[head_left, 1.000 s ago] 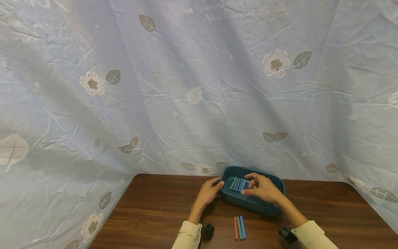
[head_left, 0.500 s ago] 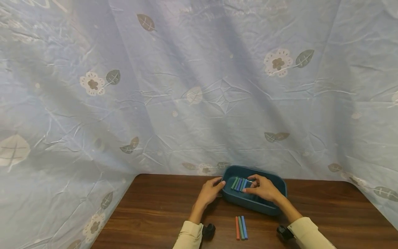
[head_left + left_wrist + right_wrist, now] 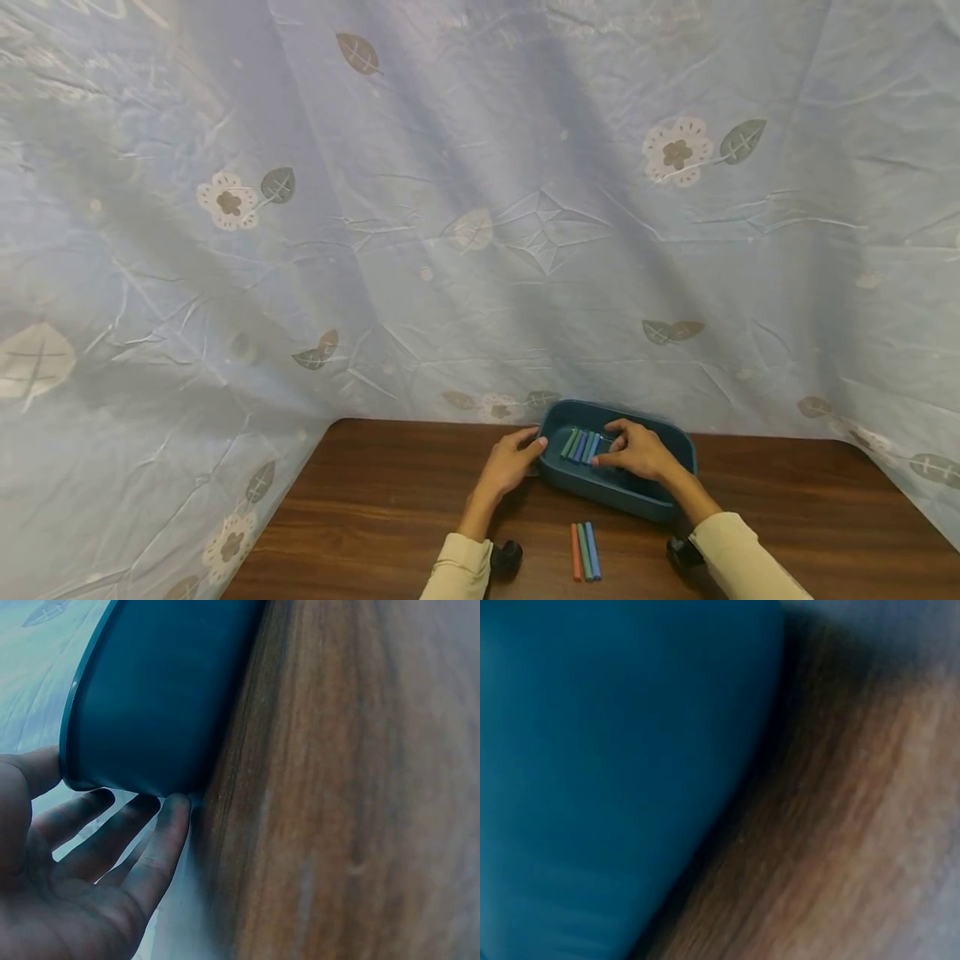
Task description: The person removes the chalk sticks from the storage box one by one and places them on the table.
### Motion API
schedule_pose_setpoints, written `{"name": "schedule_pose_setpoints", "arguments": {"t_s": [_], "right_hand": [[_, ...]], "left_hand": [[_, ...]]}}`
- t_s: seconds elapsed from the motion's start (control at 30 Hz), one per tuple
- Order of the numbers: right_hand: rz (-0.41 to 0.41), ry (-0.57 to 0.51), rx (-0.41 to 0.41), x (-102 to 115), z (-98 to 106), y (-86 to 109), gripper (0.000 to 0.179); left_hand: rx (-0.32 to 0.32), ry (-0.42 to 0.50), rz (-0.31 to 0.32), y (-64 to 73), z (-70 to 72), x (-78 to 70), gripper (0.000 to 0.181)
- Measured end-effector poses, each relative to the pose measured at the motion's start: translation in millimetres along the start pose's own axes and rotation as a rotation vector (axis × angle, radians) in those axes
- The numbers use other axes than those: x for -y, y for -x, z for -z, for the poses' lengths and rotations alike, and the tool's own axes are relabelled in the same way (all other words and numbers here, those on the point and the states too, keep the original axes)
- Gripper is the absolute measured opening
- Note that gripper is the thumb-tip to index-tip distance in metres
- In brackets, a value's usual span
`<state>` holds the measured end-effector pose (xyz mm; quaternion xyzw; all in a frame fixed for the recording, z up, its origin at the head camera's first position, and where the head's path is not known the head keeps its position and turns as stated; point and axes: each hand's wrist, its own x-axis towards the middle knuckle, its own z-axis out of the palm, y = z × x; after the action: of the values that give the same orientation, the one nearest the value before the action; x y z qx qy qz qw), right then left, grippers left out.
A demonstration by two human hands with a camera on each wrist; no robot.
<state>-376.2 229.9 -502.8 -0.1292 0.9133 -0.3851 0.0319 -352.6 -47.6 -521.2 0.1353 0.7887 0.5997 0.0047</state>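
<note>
A dark teal tub stands on the table. Inside it, several green and blue chalk-like sticks lie side by side toward the left end. My left hand holds the tub's left end, thumb at the rim. In the left wrist view, that hand's fingers touch the outside of the end wall. Over the tub is my right hand, its thumb and index finger apart beside the rightmost light blue stick. The thumb tip is close to that stick's near end; contact is unclear. In the right wrist view the tub's wall hides this hand.
In front of the tub, a red stick, a green stick and a blue stick lie parallel on the wooden table. A floral cloth hangs behind the table and along its sides.
My right thumb and index finger have shifted slightly right, away from the row in the tub. The left hand keeps its place at the tub's end. The head view has shifted slightly.
</note>
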Motion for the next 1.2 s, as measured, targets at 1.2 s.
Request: {"name": "schedule_pose_setpoints", "arguments": {"t_s": [1.2], "right_hand": [[-0.06, 0.078, 0.003, 8, -17, 3.6, 0.082]], "left_hand": [[0.033, -0.039, -0.005, 9.1, 6.0, 0.2, 0.051]]}}
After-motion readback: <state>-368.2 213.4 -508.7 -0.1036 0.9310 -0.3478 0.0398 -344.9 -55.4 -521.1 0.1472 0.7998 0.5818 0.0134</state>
